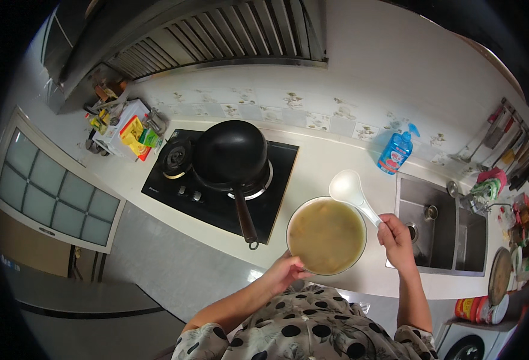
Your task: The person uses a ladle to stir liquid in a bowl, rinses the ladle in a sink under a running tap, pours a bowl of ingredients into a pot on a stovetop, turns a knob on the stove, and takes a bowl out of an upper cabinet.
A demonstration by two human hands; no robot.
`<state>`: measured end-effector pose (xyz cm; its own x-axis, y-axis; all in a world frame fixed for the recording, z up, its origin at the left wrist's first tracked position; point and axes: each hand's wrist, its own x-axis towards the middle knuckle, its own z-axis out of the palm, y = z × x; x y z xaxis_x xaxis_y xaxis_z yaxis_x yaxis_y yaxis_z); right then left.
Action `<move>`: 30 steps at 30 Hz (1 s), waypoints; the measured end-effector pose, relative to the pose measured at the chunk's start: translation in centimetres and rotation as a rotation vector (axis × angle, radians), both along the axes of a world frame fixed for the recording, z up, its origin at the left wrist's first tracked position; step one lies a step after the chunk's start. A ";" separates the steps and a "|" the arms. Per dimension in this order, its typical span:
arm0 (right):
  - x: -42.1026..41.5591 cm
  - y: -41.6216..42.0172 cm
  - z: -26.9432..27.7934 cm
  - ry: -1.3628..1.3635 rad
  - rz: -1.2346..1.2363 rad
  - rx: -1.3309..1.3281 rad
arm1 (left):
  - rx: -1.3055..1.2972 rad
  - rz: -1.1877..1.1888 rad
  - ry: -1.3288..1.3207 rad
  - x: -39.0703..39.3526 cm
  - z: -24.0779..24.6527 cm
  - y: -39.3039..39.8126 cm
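Observation:
A large round bowl point(287, 228) full of murky yellow-brown soup point(327, 236) sits in front of me at the counter's near edge. My left hand point(287, 271) grips its near left rim, thumb on top and fingers at the side. In my right hand point(395, 238) is the handle of a white soup ladle point(346, 185). The ladle's bowl is over the far right rim of the soup bowl, above the liquid; whether it touches the rim I cannot tell.
Left of the bowl, a black wok point(230, 153) rests on a gas hob point(219, 207), its wooden handle point(245, 220) pointing towards me. A blue pump bottle point(395, 150) stands behind a two-basin steel sink point(426, 189). Seasoning packets point(134, 135) lean at the far left; a range hood point(228, 36) hangs above.

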<state>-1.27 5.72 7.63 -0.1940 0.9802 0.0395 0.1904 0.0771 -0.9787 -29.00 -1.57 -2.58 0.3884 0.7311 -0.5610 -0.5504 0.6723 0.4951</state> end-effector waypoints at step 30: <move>-32.1 8.7 4.0 -0.812 -0.029 0.867 | 0.129 0.086 0.193 -30.7 12.0 12.1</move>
<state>-33.38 14.39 11.64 -0.4471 0.6911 0.5679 0.7434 0.6402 -0.1939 -59.74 10.51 9.45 0.2168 0.8272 -0.5183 -0.4897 0.5515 0.6754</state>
